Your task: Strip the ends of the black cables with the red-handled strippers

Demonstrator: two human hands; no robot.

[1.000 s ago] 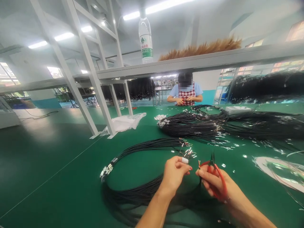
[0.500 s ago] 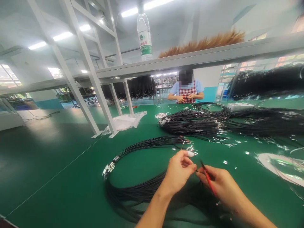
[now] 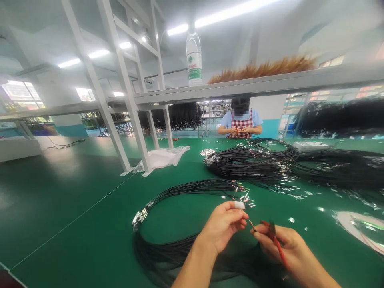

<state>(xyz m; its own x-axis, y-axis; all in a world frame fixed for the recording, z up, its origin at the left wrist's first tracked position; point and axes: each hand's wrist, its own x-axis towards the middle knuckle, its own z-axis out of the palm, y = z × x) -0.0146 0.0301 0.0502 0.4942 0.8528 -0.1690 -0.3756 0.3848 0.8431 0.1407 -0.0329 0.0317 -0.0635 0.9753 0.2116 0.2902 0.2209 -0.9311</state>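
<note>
My left hand (image 3: 223,226) is closed, with thumb and fingertips pinching a thin wire end (image 3: 252,225); a white cover (image 3: 239,205) wraps one finger. Just to its right, my right hand (image 3: 289,244) is closed around a small red-handled cutting tool (image 3: 281,253) with dark jaws. Its thumb and forefinger also meet the lower part of that wire. Below and left of the hands curves a bundle of black cables (image 3: 163,252), partly hidden by my left forearm. Silvery connectors (image 3: 140,217) gather at the loop's left, and bare wire tips (image 3: 246,199) fan out beyond my left hand.
Larger black cable coils (image 3: 249,160) lie farther back. A white shelf frame (image 3: 135,132) stands on the green table (image 3: 90,240), near a plastic bag (image 3: 162,157). A bottle (image 3: 194,60) is on the shelf. Across the table sits a co-worker (image 3: 240,124). White reel (image 3: 357,228) at right.
The whole view has shifted, so things appear lower and to the right. My hands are slightly farther apart, showing the wire between them. The cutting tool has turned in my right hand.
</note>
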